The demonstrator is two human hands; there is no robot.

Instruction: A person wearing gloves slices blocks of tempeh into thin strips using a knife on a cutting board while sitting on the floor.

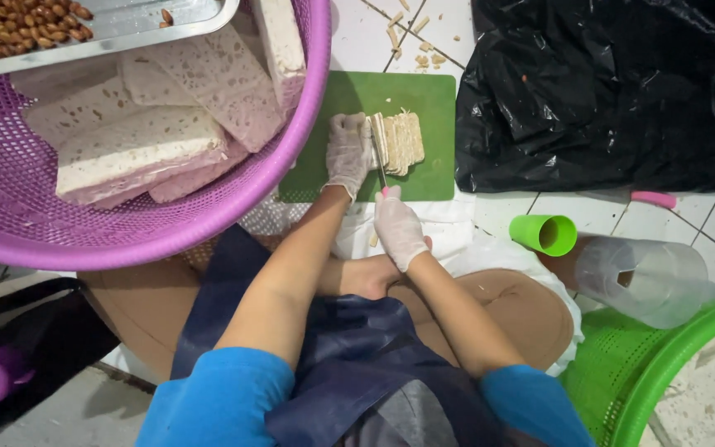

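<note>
With the left hand (pixel 347 153) pressing the tempeh block (pixel 397 142) just beside the knife (pixel 379 165) clenched in the right hand (pixel 396 228), a slipping blade could nick those gloved fingers (pixel 349 124).

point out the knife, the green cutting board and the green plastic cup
small knife with pink handle (pixel 381 168), head view, on the blade beside the slices
flat green plastic cutting board (pixel 436 103), head view, on its bare right part
green plastic cup lying on its side (pixel 531 232), head view, on its outer wall
</note>
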